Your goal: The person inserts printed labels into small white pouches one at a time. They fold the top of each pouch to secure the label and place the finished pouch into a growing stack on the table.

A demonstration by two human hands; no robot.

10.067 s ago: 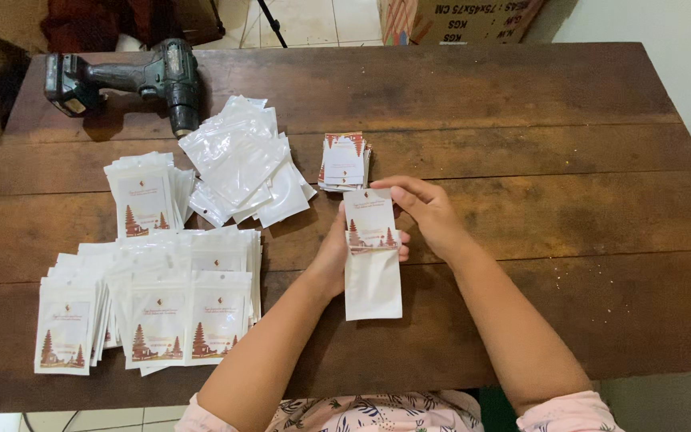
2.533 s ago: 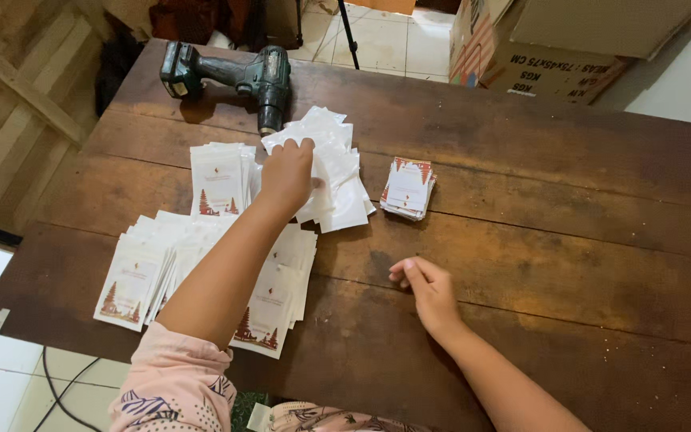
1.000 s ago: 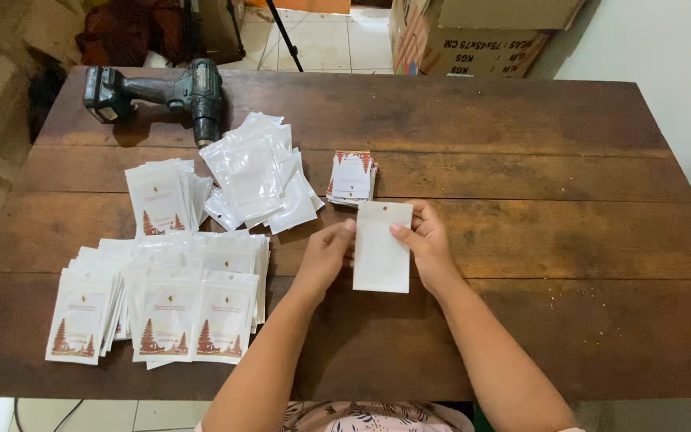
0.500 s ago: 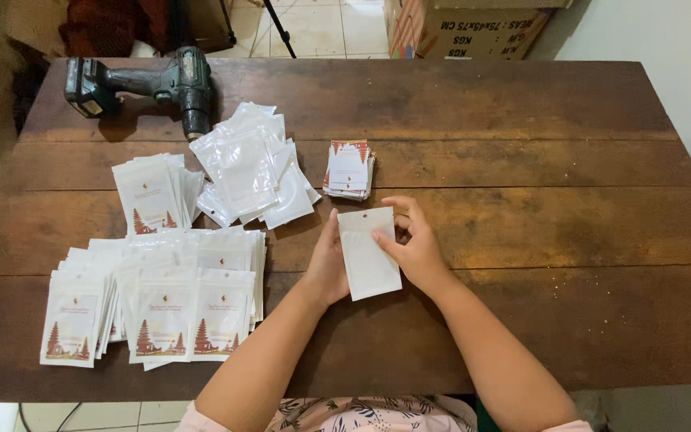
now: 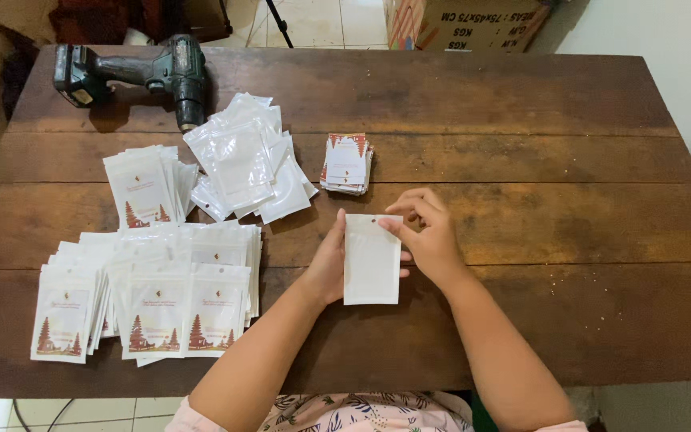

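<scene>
Left hand: the left hand (image 5: 327, 264) is resting against the left edge of a white pouch (image 5: 372, 258), fingers tucked behind it, gripping it.
Right hand: the right hand (image 5: 432, 240) is pinching the pouch's upper right corner, fingers curled, thumb lying on the front face.
White pouch: standing upright in view, plain side showing, a small hole near its top edge; it is sitting over the middle of the table (image 5: 521, 160), near the front edge, whether lifted or lying flat I cannot tell.
Card stack: a small stack of printed cards (image 5: 346, 163) with red corners is lying just beyond the hands, apart from them.
Clear bags: a loose heap of clear plastic bags (image 5: 248, 160) is spreading left of the card stack.
Finished pouches: printed pouches (image 5: 153, 292) are lying fanned in overlapping rows at the left front; a smaller pile of pouches (image 5: 141, 186) is sitting behind them.
Drill: a dark cordless drill (image 5: 133, 74) is lying at the far left corner.
Beyond the table: a cardboard box (image 5: 465, 14) is standing on the tiled floor.
</scene>
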